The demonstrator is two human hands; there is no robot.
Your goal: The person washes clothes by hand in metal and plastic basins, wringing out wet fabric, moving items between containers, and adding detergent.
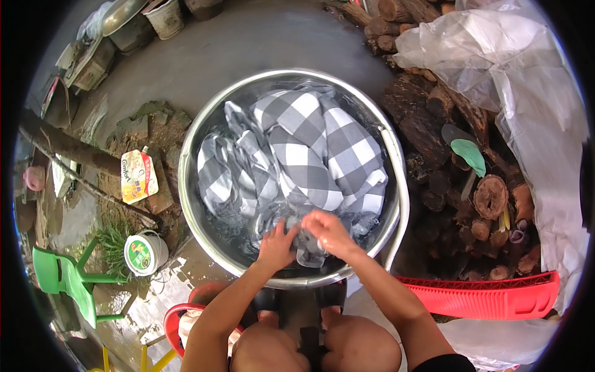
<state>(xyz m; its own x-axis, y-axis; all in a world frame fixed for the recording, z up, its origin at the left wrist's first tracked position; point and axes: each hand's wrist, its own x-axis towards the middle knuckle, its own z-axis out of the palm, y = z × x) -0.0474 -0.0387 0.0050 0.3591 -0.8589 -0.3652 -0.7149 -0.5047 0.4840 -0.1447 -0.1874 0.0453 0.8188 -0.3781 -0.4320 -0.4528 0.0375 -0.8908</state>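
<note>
A large round metal basin (197, 242) of water stands before my knees. Soaking in it is a grey-and-white checked cloth (302, 156), bunched and partly above the surface. At the near side of the basin my left hand (278, 247) rests on wet folds of the cloth, fingers spread. Beside it, my right hand (329, 234) has curled fingers over a crumpled part of the cloth; whether it grips a fold is not clear. A white hose (395, 186) runs along the basin's right rim, its end near the upper right.
To the right lie a red plastic washboard (483, 297), stacked logs (491, 197) and a plastic sheet (492, 60). Left are a Comfort pouch (138, 176), a lidded white bucket (155, 251) and a green chair (69, 279). A red tub (173, 328) holding fabric sits by my left arm.
</note>
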